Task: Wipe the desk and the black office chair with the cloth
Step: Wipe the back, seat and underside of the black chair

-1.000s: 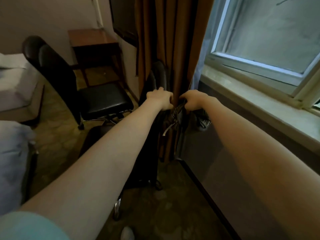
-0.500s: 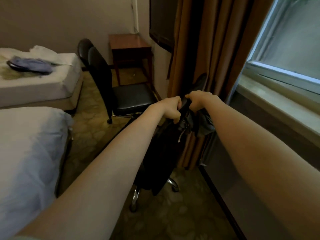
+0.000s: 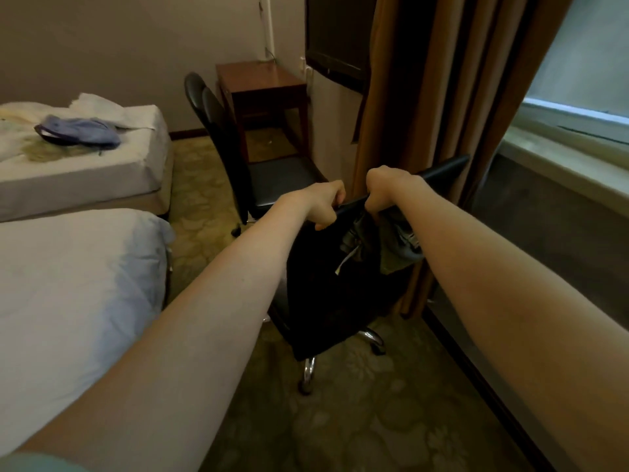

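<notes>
Left hand [image 3: 318,207] is curled tight over the top edge of the black office chair [image 3: 323,287], thumb under. Right hand [image 3: 383,190] is clamped on the same edge just beside it, with the cloth [image 3: 396,245] bunched under the fingers and hanging down the backrest. The chair stands on castors between the near bed [image 3: 68,284] and the curtain [image 3: 425,97].

To wipe well, judging from here: keep the left hand as the anchor so the castors don't roll, free the right from the edge, spread the cloth flat and drag it along the top, then down the back. A bunched cloth cleans little.

The desk [image 3: 262,81] is well apart, against the far wall, behind a second chair [image 3: 235,155].

Hard to tell: the right fingertips are buried in cloth, so how much of the grip is on the chair itself is unclear. The seat is hidden by the backrest and forearms. The chair base is mostly dark, one chrome leg showing. The window sill [image 3: 561,151] is cut off at right.
</notes>
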`<action>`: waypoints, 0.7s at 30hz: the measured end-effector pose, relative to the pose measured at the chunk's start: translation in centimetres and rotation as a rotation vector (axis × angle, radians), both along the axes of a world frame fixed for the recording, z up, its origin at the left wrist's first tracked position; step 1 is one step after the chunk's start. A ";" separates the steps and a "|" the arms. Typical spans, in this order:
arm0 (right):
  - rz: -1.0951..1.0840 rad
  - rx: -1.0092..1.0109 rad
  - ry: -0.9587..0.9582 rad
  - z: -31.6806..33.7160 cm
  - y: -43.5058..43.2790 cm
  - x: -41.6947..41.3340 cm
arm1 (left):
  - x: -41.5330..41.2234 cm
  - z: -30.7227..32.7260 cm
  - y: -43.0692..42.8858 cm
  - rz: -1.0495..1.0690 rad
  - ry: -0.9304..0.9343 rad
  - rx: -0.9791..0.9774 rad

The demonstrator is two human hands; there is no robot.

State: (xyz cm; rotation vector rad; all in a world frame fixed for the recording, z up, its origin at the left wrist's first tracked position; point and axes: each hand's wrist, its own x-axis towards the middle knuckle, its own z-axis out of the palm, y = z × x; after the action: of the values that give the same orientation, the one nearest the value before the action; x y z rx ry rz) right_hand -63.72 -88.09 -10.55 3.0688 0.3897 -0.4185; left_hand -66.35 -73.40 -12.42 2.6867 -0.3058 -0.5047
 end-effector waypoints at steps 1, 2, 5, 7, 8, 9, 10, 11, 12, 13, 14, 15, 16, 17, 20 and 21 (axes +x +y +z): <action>0.003 0.025 -0.007 -0.2 0.8 -0.3 | -0.1 -0.2 1.1 0.012 -0.020 0.003; 0.006 0.055 -0.016 -0.4 1.9 -0.8 | -0.4 -0.4 2.7 0.020 -0.046 0.013; 0.012 0.108 -0.040 -1.2 5.5 -1.6 | -1.3 -0.7 6.4 0.040 -0.156 0.119; 0.019 0.114 -0.050 -1.3 8.1 -1.8 | -1.9 -1.0 8.2 0.065 -0.281 0.230; 0.024 0.116 -0.044 -1.3 9.5 -1.9 | -2.2 -1.2 9.2 0.083 -0.338 0.262; 0.030 0.120 -0.034 -1.3 10.9 -1.8 | -2.2 -1.4 10.4 0.100 -0.378 0.275; 0.033 0.128 -0.023 -1.1 12.1 -1.7 | -2.2 -1.7 11.4 0.117 -0.411 0.273; 0.035 0.131 -0.009 -0.9 13.1 -1.5 | -2.0 -2.0 12.2 0.127 -0.436 0.265; 0.037 0.132 0.003 -0.8 14.0 -1.4 | -1.8 -2.2 12.9 0.131 -0.455 0.258; 0.041 0.131 0.013 -0.7 15.1 -1.0 | -1.5 -2.4 13.7 0.130 -0.468 0.253; 0.044 0.125 0.021 -0.6 16.1 -0.6 | -1.0 -2.7 14.5 0.128 -0.479 0.253; 0.047 0.118 0.024 -0.7 16.9 -0.4 | -0.6 -3.0 15.0 0.132 -0.489 0.257; 0.046 0.112 0.023 -0.6 18.0 0.0 | 0.1 -3.1 15.8 0.144 -0.501 0.259; 0.045 0.110 0.021 -0.7 18.8 0.3 | 0.6 -3.3 16.4 0.156 -0.512 0.257; 0.047 0.102 0.038 -0.4 21.3 1.5 | 2.1 -3.2 18.8 0.167 -0.544 0.248; 0.043 0.094 0.058 -0.3 22.3 2.0 | 2.7 -3.0 19.7 0.155 -0.562 0.264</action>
State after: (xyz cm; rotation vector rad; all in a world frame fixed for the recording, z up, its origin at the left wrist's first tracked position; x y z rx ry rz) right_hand -61.69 -65.83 -10.81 3.1381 0.4906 -0.5029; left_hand -63.65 -53.71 -15.42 3.0347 -0.1855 0.2882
